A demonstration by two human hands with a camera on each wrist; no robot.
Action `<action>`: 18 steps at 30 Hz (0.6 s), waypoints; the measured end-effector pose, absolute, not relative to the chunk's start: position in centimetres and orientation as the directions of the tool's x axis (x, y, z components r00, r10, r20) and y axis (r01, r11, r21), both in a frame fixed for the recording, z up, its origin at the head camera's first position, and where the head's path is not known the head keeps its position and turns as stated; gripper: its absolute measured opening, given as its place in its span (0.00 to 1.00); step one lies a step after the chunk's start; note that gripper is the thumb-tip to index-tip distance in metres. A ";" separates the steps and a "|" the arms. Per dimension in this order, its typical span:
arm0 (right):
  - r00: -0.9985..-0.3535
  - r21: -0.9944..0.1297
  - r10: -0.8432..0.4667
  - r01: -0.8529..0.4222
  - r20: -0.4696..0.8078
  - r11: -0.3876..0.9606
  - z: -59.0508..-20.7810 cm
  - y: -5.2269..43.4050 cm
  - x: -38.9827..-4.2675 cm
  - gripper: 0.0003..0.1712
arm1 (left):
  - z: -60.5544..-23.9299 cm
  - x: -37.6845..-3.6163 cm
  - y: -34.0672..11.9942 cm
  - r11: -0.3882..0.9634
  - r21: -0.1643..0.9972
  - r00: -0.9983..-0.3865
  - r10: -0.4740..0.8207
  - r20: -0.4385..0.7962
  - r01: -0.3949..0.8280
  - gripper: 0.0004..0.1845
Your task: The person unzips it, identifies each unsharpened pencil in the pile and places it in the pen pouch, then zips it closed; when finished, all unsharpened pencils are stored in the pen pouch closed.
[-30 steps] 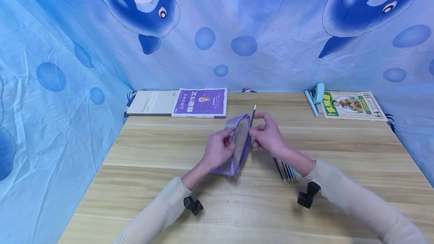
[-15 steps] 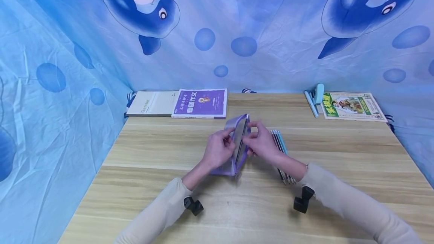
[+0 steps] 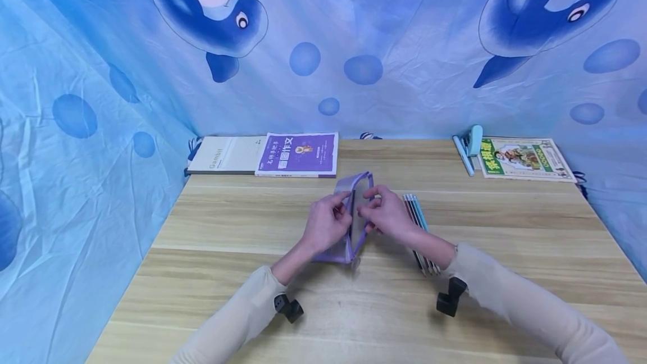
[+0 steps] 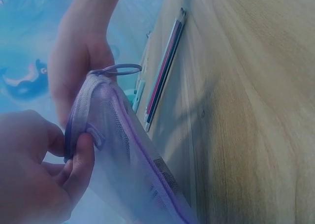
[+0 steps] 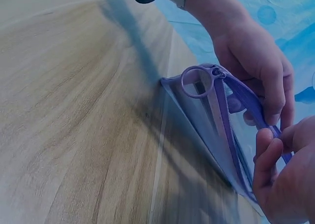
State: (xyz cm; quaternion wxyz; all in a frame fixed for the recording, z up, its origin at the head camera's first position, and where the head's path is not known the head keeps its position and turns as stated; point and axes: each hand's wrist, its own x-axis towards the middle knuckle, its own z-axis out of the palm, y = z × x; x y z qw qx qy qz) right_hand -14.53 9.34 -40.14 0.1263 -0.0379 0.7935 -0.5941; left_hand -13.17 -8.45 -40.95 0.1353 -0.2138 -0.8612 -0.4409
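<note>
My left hand (image 3: 326, 221) pinches the near rim of a purple-edged mesh pencil case (image 3: 331, 251), whose zipped mouth gapes upward. Inside the mouth a dark pencil (image 3: 352, 212) leans against the left side, its lower part hidden. At the opposite rim, my right hand (image 3: 386, 215) has loosely bent, parted fingers, with thumb and index finger over the mouth and no pencil between them. A purple ring (image 5: 197, 81) hangs from the zipper. Several pencils (image 3: 415, 212) lie side by side to the right, partly beneath the right forearm.
At the back left lie a pale notebook (image 3: 227, 153) and a purple book (image 3: 298, 153). At the back right are a light-blue stapler (image 3: 475, 140), a blue pen (image 3: 463, 156) and a colourful booklet (image 3: 525, 158). A dolphin-printed cloth (image 3: 404, 27) hangs behind the table.
The right hand has carried a pencil down and left into the case and let it go; the pencil now leans on the left side. The left hand keeps its hold.
</note>
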 end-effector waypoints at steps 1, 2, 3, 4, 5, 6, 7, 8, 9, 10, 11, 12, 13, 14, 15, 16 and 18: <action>-0.964 -0.953 -0.215 0.087 -0.154 0.290 -40.2 9.4 -14.5 0.21 | -40.9 -13.2 -8.4 0.520 0.700 -0.871 0.249 0.424 0.489 0.23; -0.964 -0.953 -0.217 0.086 -0.153 0.290 -40.2 9.5 -14.6 0.20 | -40.9 -13.1 -8.4 0.521 0.699 -0.870 0.248 0.425 0.490 0.23; -0.964 -0.954 -0.221 0.083 -0.151 0.288 -40.2 9.6 -14.6 0.20 | -40.9 -13.1 -8.4 0.521 0.699 -0.870 0.247 0.426 0.490 0.23; -0.964 -0.955 -0.224 0.078 -0.146 0.287 -40.2 9.8 -14.6 0.20 | -41.0 -13.1 -8.4 0.519 0.701 -0.871 0.249 0.423 0.489 0.23; -0.965 -0.955 -0.226 0.067 -0.136 0.290 -40.3 10.1 -14.6 0.20 | -40.9 -13.1 -8.4 0.515 0.706 -0.873 0.250 0.419 0.486 0.23; -0.966 -0.953 -0.227 0.049 -0.121 0.299 -40.3 10.3 -14.6 0.19 | -40.9 -13.1 -8.4 0.509 0.711 -0.874 0.251 0.416 0.485 0.23; -0.969 -0.952 -0.225 0.031 -0.103 0.303 -40.4 10.6 -14.7 0.19 | -40.9 -13.0 -8.4 0.506 0.714 -0.875 0.252 0.413 0.483 0.23; -0.971 -0.951 -0.225 0.005 -0.078 0.309 -40.5 11.0 -14.8 0.18 | -40.8 -13.0 -8.4 0.502 0.717 -0.875 0.254 0.412 0.484 0.23; -0.973 -0.947 -0.227 -0.034 -0.042 0.320 -40.5 11.3 -14.9 0.16 | -40.8 -13.0 -8.4 0.496 0.721 -0.874 0.258 0.411 0.485 0.23; -0.973 -0.938 -0.232 -0.081 0.001 0.336 -40.6 11.7 -15.1 0.15 | -40.8 -12.9 -8.5 0.491 0.723 -0.874 0.260 0.410 0.486 0.23; -0.971 -0.924 -0.235 -0.131 0.046 0.359 -40.6 12.1 -15.2 0.14 | -40.8 -12.9 -8.6 0.489 0.722 -0.872 0.263 0.413 0.490 0.23; -0.966 -0.907 -0.241 -0.183 0.094 0.380 -40.6 12.5 -15.4 0.13 | -40.9 -12.9 -8.7 0.488 0.717 -0.867 0.268 0.419 0.497 0.23; -0.958 -0.883 -0.249 -0.235 0.140 0.407 -40.6 12.9 -15.6 0.12 | -40.9 -13.0 -8.8 0.489 0.711 -0.863 0.274 0.425 0.505 0.23; -0.946 -0.847 -0.263 -0.294 0.191 0.442 -40.6 13.3 -15.8 0.11 | -41.0 -13.0 -9.0 0.489 0.705 -0.858 0.282 0.430 0.514 0.22; -0.932 -0.805 -0.276 -0.345 0.234 0.482 -40.6 13.7 -16.0 0.11 | -41.1 -13.0 -9.2 0.491 0.697 -0.852 0.291 0.435 0.523 0.22; -0.918 -0.763 -0.293 -0.387 0.266 0.518 -40.5 14.0 -16.2 0.12 | -41.1 -13.0 -9.3 0.493 0.688 -0.847 0.301 0.439 0.532 0.22; -0.892 -0.664 -0.332 -0.451 0.307 0.596 -40.4 14.6 -16.5 0.15 | -41.2 -13.0 -9.7 0.486 0.685 -0.840 0.327 0.434 0.543 0.22</action>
